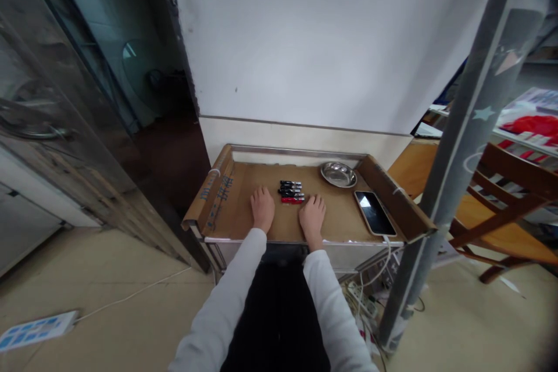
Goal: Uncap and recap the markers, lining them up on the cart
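Note:
My left hand (pixel 263 209) rests palm down on the cardboard-covered tabletop (pixel 244 180), its fingers stretched forward and nothing in it. To the right, my right hand (pixel 312 220) also lies on the cardboard, fingers slightly bent and apart, holding nothing. Between and just beyond the hands sits a row of several short black slim items with silvery ends (pixel 290 186). A similar red item (pixel 292 200) lies nearest to me, close to my right fingertips. Their exact kind is too small to make out. Neither hand visibly grips them.
A round metal dish (pixel 339 175) stands at the back right. A phone (pixel 375 213) with a white cable lies near the right edge. Raised cardboard sides (pixel 399 197) border the table. A grey post (pixel 462 122) and a wooden chair (pixel 514 203) stand at right.

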Action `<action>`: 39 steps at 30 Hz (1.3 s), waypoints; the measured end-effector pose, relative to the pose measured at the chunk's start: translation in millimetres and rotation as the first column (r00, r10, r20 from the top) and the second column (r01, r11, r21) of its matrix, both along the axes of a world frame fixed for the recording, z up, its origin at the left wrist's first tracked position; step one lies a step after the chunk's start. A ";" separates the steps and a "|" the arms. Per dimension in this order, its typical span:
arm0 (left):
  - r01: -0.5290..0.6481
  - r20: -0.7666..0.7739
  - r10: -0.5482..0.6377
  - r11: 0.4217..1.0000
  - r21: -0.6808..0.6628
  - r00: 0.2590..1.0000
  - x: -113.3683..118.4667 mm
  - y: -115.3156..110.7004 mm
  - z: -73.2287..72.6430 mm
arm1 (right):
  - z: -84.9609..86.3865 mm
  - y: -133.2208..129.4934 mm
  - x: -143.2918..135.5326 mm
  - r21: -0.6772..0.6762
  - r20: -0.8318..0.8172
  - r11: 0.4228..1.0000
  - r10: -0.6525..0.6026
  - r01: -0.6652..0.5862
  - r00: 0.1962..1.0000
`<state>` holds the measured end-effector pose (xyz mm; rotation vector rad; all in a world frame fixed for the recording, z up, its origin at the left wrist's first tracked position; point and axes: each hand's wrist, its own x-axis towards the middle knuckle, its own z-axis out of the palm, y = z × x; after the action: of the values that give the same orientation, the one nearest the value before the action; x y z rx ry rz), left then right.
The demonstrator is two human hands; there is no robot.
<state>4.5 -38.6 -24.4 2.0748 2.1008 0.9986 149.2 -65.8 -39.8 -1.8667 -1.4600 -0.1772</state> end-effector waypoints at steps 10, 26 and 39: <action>0.315 -0.034 -0.313 0.946 0.073 0.949 2.4 -11.1 12.8 | 15.0 -4.3 -3.3 -0.115 0.044 0.993 0.020 -0.015 0.999; 0.445 -0.111 -0.439 0.895 0.037 0.892 2.7 -13.0 11.6 | 24.5 -11.8 -9.0 -0.196 0.226 0.975 0.151 -0.107 0.962; 0.392 0.029 -0.400 0.908 0.148 0.916 -0.5 -3.7 11.2 | 16.6 -2.8 -6.5 -0.152 0.210 0.940 0.331 -0.304 0.920</action>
<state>4.1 -42.3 -13.2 2.3684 1.5228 1.1468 142.7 -68.6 -23.2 -1.7101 -1.9521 -0.1595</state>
